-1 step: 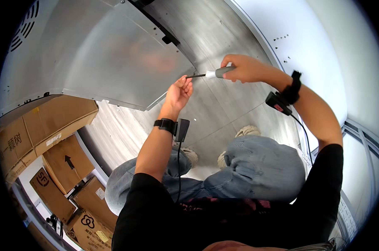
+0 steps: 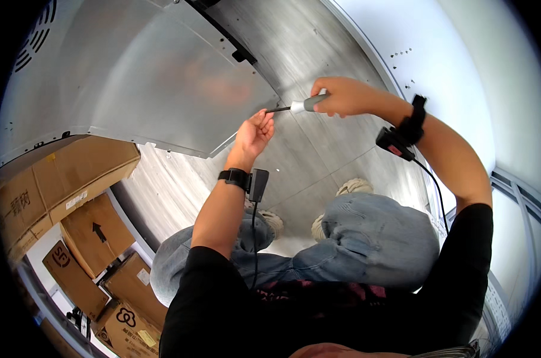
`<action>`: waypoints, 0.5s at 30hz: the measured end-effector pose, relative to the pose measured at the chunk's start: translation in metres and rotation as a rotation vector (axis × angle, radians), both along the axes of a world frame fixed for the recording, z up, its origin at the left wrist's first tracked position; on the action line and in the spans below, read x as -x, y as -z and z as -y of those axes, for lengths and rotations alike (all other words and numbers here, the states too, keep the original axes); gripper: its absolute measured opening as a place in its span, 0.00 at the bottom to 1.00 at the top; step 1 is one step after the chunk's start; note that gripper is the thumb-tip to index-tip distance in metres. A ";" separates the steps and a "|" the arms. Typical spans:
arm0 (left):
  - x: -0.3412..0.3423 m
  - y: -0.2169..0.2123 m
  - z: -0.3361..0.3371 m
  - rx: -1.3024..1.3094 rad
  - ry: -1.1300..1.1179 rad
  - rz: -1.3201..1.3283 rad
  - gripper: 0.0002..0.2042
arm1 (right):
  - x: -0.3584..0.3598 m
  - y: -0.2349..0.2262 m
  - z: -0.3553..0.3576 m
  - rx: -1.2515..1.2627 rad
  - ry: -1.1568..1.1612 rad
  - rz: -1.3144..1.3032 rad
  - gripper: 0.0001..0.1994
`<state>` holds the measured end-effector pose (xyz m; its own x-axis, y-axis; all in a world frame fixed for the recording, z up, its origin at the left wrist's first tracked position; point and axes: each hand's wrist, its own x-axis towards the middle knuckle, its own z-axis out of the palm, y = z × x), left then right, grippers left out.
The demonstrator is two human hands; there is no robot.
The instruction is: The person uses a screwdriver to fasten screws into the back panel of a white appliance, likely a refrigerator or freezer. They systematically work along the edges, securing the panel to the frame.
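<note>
My right hand [image 2: 345, 96] is wrapped round the grey and white handle of a screwdriver [image 2: 298, 107]. Its dark shaft points left, almost level, to my left hand [image 2: 255, 136]. There the thumb and forefinger pinch together at the shaft's end, hiding the tip; whether a small screw is also between them I cannot tell. Both hands are close to the lower right edge of a large grey sheet-metal cabinet [image 2: 163, 89], which has small holes and black clips along its border.
Brown cardboard boxes [image 2: 97, 232] are stacked at the lower left. A white panel [image 2: 425, 36] with several small screws on it stands at the right. Grey plank flooring [image 2: 318, 140] lies below my hands. Cables run from the black wrist-worn devices [image 2: 258, 185] on both arms.
My right hand and the screwdriver have shifted slightly left, toward my left hand. The left hand has hardly moved and keeps its pinch.
</note>
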<state>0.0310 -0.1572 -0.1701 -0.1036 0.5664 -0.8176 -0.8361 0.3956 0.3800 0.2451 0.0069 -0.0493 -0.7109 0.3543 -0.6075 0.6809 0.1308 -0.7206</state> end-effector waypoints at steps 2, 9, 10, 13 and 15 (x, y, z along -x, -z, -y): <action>0.013 0.000 0.001 0.114 0.146 0.013 0.07 | 0.023 -0.002 0.002 0.031 -0.069 0.118 0.14; 0.066 0.023 -0.002 0.327 0.273 0.002 0.05 | 0.059 0.027 0.039 0.154 0.041 0.184 0.15; 0.065 0.027 -0.005 0.315 0.242 -0.025 0.05 | 0.057 0.039 0.048 0.186 0.086 0.187 0.15; 0.072 0.044 -0.018 0.267 0.178 -0.093 0.05 | 0.045 0.070 0.074 0.352 0.395 0.031 0.14; 0.091 0.063 -0.026 0.222 0.182 -0.117 0.06 | 0.047 0.084 0.091 0.433 0.538 -0.030 0.14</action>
<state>-0.0598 -0.1307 -0.2331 -0.1180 0.3929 -0.9120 -0.6998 0.6187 0.3571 0.1985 -0.0842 -0.1336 -0.5231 0.3926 -0.7564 0.5491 -0.5235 -0.6515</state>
